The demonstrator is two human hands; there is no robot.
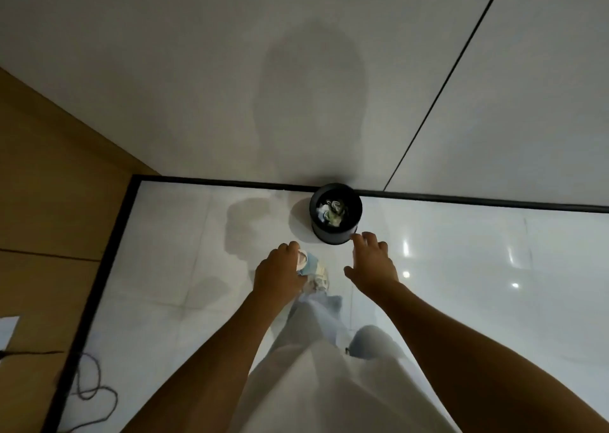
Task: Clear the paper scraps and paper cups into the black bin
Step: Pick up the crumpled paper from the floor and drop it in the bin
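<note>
Left hand (279, 269): fingers curled round paper cup (304, 261) w/ scraps. Right hand (372, 261): fingers spread, holding nothing, near black bin (334, 233) on floor, paper scraps (331, 213) inside.

A glossy white tiled floor (461, 284) meets a pale grey wall (230, 70) along a black skirting strip (478, 199). A thin dark seam (445, 80) runs up the wall. At the left stands a wooden panel (49, 175), with a dark cable (94, 389) looped near its foot and a white sheet (8, 328) at the edge.
</note>
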